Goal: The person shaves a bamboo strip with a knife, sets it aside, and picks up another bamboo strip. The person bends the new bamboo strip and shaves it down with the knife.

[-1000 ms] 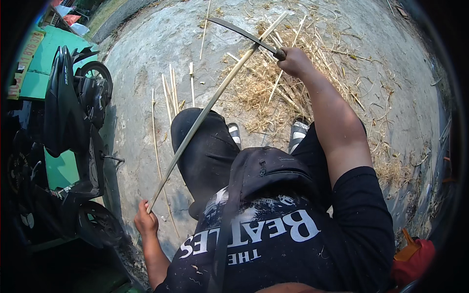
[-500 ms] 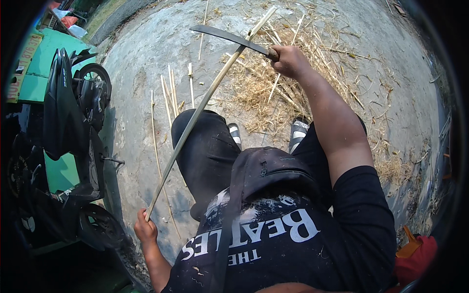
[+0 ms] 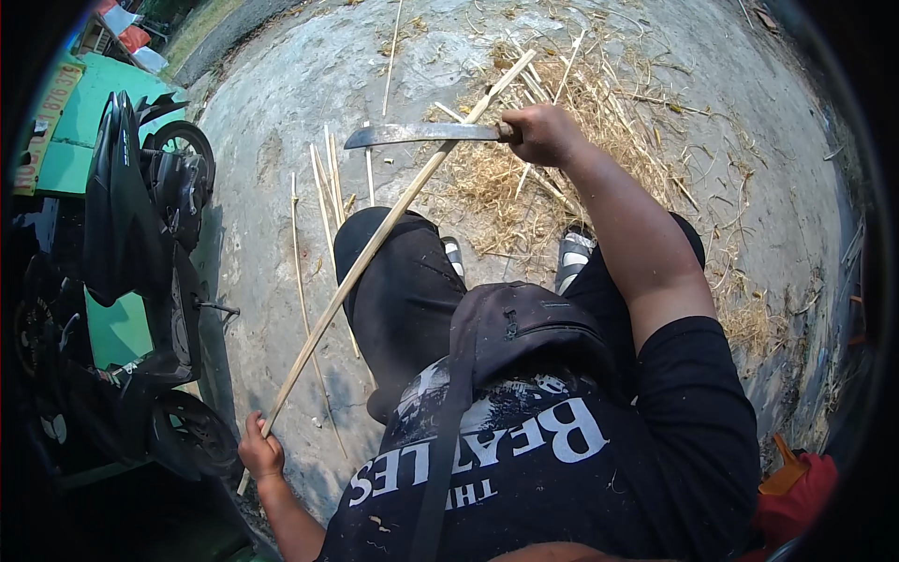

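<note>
Watching from far off through the head view, the only one on my feed, I have both hands well apart and busy. The left hand [image 3: 261, 451], low on the left, is clamped on a long pale strip [image 3: 386, 232], with a short tail of it sticking out below the fist. That strip slants up and across the left trouser leg [image 3: 403, 281], its far end over the pile of straw-coloured shavings [image 3: 506, 183]. Up there the right hand [image 3: 543, 135] is wrapped round the handle of a curved knife [image 3: 412, 134], blade pointing left and crossing the strip. (Whether the edge bites in, I can't tell from here.) Thin strips [image 3: 321, 187] lie on the grey ground [image 3: 253, 300] beyond the left knee, a dark motorbike [image 3: 112, 225] stands off to the left, and a dark bag [image 3: 534, 328] sits at the waist.
</note>
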Motion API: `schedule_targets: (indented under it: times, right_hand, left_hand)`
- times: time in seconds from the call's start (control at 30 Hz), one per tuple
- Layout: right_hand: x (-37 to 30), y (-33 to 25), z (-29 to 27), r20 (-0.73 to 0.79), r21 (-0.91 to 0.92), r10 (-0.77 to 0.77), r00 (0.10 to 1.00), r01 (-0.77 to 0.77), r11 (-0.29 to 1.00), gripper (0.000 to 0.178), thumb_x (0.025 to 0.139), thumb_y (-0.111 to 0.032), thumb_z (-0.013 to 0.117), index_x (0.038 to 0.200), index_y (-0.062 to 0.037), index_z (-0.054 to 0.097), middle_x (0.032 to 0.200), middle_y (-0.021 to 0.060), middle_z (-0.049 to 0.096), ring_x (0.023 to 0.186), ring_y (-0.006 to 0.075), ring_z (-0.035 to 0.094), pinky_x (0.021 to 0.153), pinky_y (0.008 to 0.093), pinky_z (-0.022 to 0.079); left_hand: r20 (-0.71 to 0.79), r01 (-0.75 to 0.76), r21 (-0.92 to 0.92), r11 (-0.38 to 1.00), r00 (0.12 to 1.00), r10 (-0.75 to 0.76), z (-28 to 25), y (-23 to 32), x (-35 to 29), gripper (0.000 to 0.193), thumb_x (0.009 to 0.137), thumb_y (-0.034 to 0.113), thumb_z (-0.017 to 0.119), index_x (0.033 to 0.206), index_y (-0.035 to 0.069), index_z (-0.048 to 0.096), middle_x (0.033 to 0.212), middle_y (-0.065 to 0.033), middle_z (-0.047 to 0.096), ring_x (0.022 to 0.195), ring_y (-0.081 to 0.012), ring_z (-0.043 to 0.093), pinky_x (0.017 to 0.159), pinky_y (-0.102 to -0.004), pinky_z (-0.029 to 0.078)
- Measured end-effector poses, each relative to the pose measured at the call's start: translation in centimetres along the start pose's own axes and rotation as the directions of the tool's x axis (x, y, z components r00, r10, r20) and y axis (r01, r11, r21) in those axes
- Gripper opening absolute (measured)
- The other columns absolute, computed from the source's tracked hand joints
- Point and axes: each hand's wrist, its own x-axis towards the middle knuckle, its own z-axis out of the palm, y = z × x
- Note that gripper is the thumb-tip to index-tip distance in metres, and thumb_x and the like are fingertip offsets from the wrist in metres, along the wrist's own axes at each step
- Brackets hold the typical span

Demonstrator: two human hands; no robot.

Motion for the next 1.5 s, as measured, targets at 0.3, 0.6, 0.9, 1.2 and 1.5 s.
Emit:
schedule_targets:
  times: [0.3,0.6,0.9,1.2,1.5]
  right_hand:
    - [-2.0,5.0,-2.0,0.189,-0.017,0.594,0.782,-0.602,0.799,0.025,0.089,-0.021,0.063,0.111,-0.0169,0.072,0.103,0.0116,0.073,0.094,0.0279,0.071,0.085,0.0433,0.056]
    - [-0.5,2.0,-1.1,0.160,-0.009,0.270,0.949,-0.273,0.962,0.012,0.092,-0.023,0.063,0.101,-0.0175,0.069,0.089,0.0111,0.070,0.084,0.0296,0.069,0.075,0.0418,0.055]
    - [-1.8,9.3,-1.3,0.007,0.423,0.924,0.382,-0.838,0.344,0.034,0.080,-0.031,0.064,0.104,-0.0092,0.074,0.100,0.0138,0.074,0.095,0.0291,0.070,0.086,0.0399,0.052]
    - [1.2,2.0,-6.1,-0.197,0.708,0.556,0.807,-0.275,0.650,0.047,0.082,-0.044,0.077,0.105,-0.0027,0.071,0.088,0.0097,0.071,0.084,0.0193,0.067,0.075,0.0356,0.053]
    - [-2.0,-6.4,-6.7,0.130,0.432,0.106,0.986,-0.152,0.889,0.034,0.077,-0.033,0.074,0.096,-0.0051,0.070,0.085,0.0193,0.070,0.083,0.0370,0.070,0.076,0.0442,0.053]
  left_hand:
    - [0.028,0.066,0.063,0.996,0.997,-0.068,-1.6,-2.8,-2.9,0.037,0.078,0.003,0.054,0.112,0.012,0.064,0.088,-0.0155,0.072,0.083,-0.0401,0.069,0.073,-0.0495,0.054]
    - [0.070,0.130,0.062,0.990,0.989,-0.134,-1.1,-4.6,-4.0,0.035,0.081,0.006,0.054,0.114,0.011,0.064,0.090,-0.0155,0.072,0.084,-0.0407,0.069,0.074,-0.0488,0.054]
    - [0.142,0.149,-0.016,0.989,0.979,-0.145,-1.4,1.1,-3.8,0.036,0.083,0.004,0.056,0.118,0.009,0.064,0.092,-0.0197,0.073,0.087,-0.0419,0.069,0.076,-0.0504,0.053]
    - [0.109,0.109,-0.209,0.972,0.990,-0.088,4.8,12.5,0.5,0.030,0.086,0.014,0.062,0.115,0.007,0.065,0.081,-0.0225,0.070,0.076,-0.0444,0.068,0.068,-0.0525,0.052]
    - [0.176,0.036,-0.393,0.919,0.984,0.037,5.6,18.8,-0.4,0.037,0.103,0.035,0.053,0.116,0.003,0.064,0.088,-0.0257,0.069,0.080,-0.0484,0.066,0.068,-0.0540,0.051]
